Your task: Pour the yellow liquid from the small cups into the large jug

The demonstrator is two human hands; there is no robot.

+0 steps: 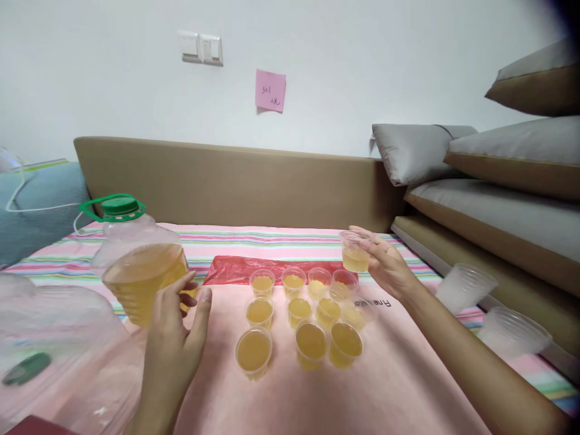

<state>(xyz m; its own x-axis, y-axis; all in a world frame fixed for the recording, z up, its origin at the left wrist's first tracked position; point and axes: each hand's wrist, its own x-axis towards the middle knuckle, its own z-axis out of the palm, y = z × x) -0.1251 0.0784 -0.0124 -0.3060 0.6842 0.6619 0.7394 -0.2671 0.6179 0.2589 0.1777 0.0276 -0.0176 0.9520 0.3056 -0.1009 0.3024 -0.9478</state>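
My right hand [383, 257] grips a clear plastic cup [356, 258] partly filled with yellow liquid, raised above the back right of the grouped cups. My left hand [179, 329] holds nothing, its fingers apart and slightly curled, in front of a large clear jug [145, 272] of yellow liquid with a green cap and handle. Several filled cups stand in rows on a pink sheet [281, 399]. A front left cup [254, 351] and a front middle cup [310, 343] are nearly full.
Behind the cups lies a red plastic bag [235, 270]. Stacked clear cups [466, 287] lie on the right beside piled cushions [489, 205]. Clear plastic wrapping [58, 326] covers the left side. A brown backboard [235, 181] runs along the wall.
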